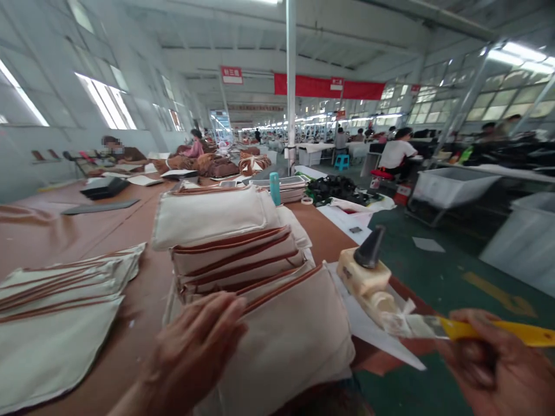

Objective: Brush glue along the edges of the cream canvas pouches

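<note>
My right hand (pixel 494 358) is closed around the yellow handle of a brush (pixel 470 329) at the lower right. Its pale, coated bristles are at the mouth of a stained cream-coloured plastic container (pixel 362 274), which has a dark cone-shaped piece on it. My left hand (pixel 202 335), slightly blurred, lies with fingers stretched out at the left edge of a fanned stack of off-white fabric pieces (pixel 299 329). Brown edges show between the layers. I cannot tell how firmly the fingers press on the fabric.
More off-white pieces (pixel 65 329) lie fanned on the brown table (pixel 147 289) to the left. Behind the stack stand a teal bottle (pixel 274 189) and a tape roll (pixel 307 200). White sheets (pixel 390 341) lie under the container. Bins (pixel 455 188) and seated people are farther off.
</note>
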The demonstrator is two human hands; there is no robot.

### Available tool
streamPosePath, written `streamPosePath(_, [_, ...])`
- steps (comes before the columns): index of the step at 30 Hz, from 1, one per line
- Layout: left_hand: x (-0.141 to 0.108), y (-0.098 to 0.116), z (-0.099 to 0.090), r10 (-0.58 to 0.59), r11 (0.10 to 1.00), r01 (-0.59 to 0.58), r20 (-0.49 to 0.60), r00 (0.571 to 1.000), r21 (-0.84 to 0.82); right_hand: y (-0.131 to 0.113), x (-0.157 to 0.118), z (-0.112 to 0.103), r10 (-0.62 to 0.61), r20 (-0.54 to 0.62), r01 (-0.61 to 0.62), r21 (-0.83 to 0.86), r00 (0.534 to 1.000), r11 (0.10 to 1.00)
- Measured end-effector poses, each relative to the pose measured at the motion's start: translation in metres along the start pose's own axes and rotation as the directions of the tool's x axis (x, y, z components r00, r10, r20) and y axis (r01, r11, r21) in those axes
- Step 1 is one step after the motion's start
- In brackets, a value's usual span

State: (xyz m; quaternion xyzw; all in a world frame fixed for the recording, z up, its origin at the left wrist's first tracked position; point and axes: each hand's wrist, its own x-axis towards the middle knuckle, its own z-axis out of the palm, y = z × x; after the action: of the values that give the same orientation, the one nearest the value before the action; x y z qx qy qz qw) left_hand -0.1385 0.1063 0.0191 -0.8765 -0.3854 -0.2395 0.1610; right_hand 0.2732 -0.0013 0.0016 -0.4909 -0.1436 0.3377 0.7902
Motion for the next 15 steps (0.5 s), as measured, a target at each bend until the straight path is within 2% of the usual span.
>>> streamPosePath(2, [0.045, 0.061, 0.016, -0.029, 0.997, 0.036, 0.095, 0.995, -0.075, -0.009, -0.002, 0.0, 0.034, -0.003, -0.034, 0.041, 0.999, 0.999])
streamPosePath(3, [0.065, 0.081, 0.025, -0.067, 0.993, 0.081, 0.155, 0.986, -0.091, -0.012, -0.003, -0.002, 0.026, -0.001, -0.025, 0.057, 1.0, 0.998])
streamPosePath(5, [0.098, 0.106, 0.046, -0.147, 0.983, 0.172, 0.276, 0.95, -0.069, -0.018, -0.005, -0.01, -0.012, 0.003, 0.012, 0.069, 1.0, 0.998])
streamPosePath(7, [0.122, 0.117, 0.065, -0.243, 0.962, 0.27, 0.345, 0.906, -0.031, -0.02, -0.005, -0.021, -0.029, 0.016, 0.028, 0.068, 0.999, 0.997])
streamPosePath(10, [0.147, 0.124, 0.085, -0.346, 0.912, 0.402, 0.378, 0.859, -0.08, -0.017, -0.003, -0.035, 0.011, 0.002, -0.011, 0.065, 1.0, 0.998])
streamPosePath(12, [0.156, 0.127, 0.093, -0.341, 0.889, 0.432, 0.408, 0.847, -0.153, -0.013, 0.001, -0.038, 0.024, -0.003, -0.024, 0.067, 1.0, 0.997])
streamPosePath(15, [0.16, 0.128, 0.1, -0.26, 0.86, 0.428, 0.485, 0.835, -0.276, -0.008, 0.007, -0.031, -0.008, 0.025, 0.007, 0.069, 1.0, 0.998])
